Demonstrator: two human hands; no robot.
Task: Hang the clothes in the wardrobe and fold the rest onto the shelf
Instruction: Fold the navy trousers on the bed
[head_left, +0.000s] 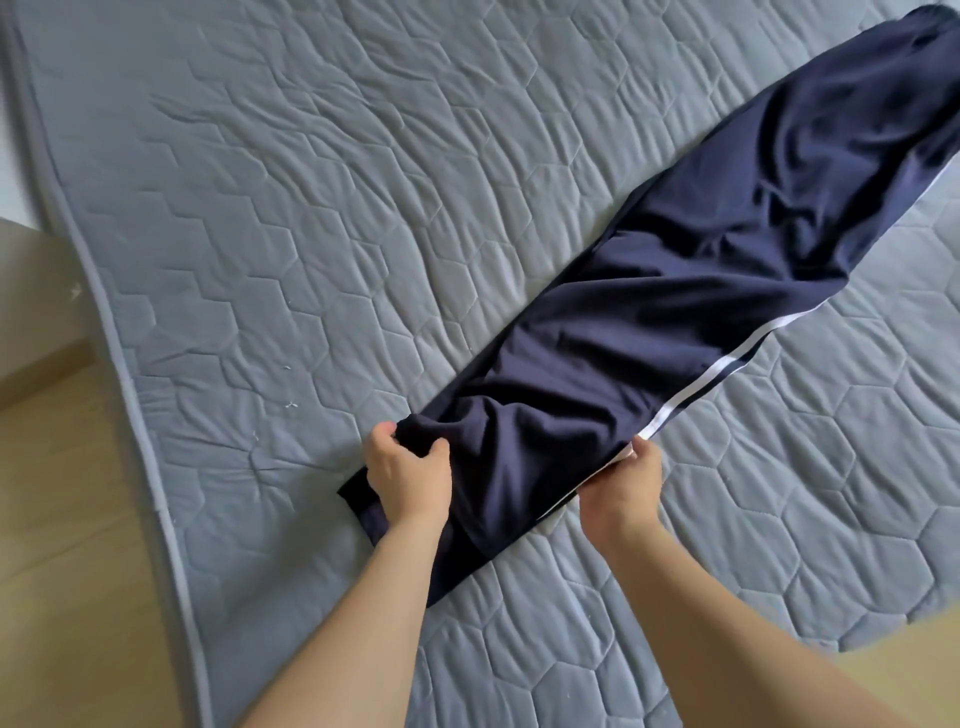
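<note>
Navy track trousers (675, 291) are laid lengthwise on the quilted mattress (260, 208), hem edges pinched by the left hand (408, 475) and right hand (621, 480); folding is barely begun, shelving remains.

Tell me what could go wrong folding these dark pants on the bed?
1. The navy pants are already rumpled in the middle, so folding now may press in creases.
2. The left hand and right hand grip only the near end; the far end could drag crooked across the wrinkly quilted mattress.
</note>
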